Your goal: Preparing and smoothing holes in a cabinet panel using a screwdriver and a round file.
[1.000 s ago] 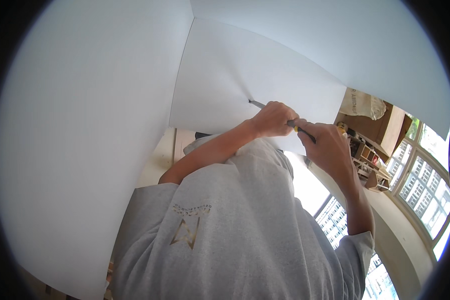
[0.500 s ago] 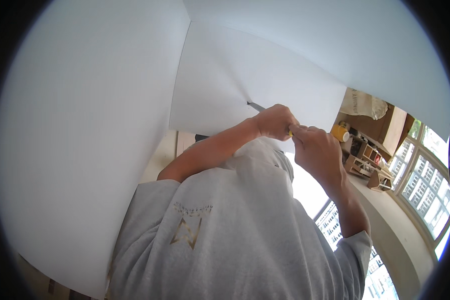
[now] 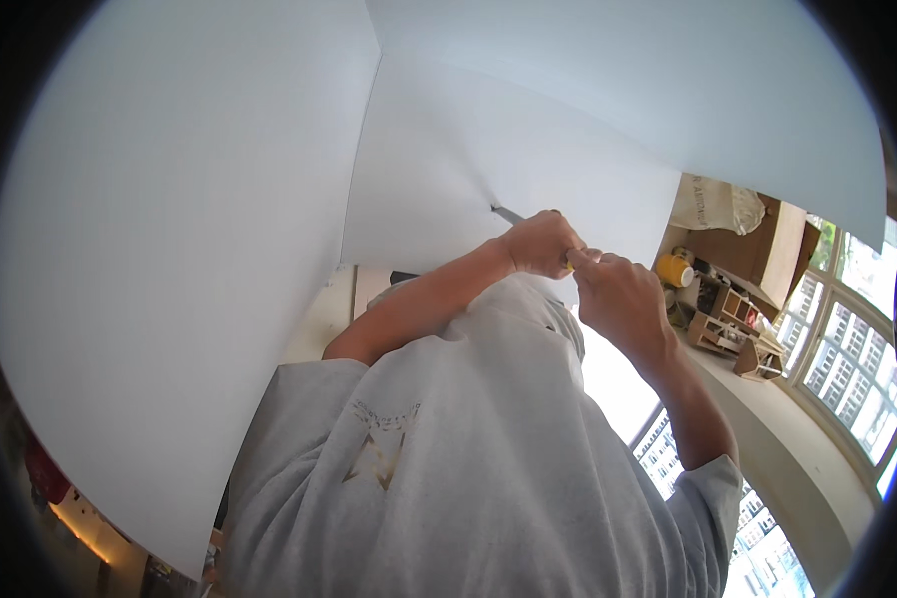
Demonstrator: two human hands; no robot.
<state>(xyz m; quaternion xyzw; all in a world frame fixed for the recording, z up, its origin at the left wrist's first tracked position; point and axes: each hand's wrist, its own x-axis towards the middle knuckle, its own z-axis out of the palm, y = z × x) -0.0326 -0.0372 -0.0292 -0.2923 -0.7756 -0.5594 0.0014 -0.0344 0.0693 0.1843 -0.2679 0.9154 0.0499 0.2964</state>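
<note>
Left hand [image 3: 545, 243] and right hand [image 3: 623, 299] grips wrap the screwdriver [image 3: 508, 215]; steady it squarely against the white panel [image 3: 548, 149].

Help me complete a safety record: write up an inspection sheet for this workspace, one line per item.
Surface: white panel with a shadow streak; another white panel on the left.
Job's things: grey-shafted tool, its tip at the first panel; handle mostly hidden.
Clutter: yellow container, pale bag and small wooden racks at right.
Hands: left hand and right hand both closed around the tool, right behind left.
Cables: nothing seen.
Surroundings: windows at right.
</note>
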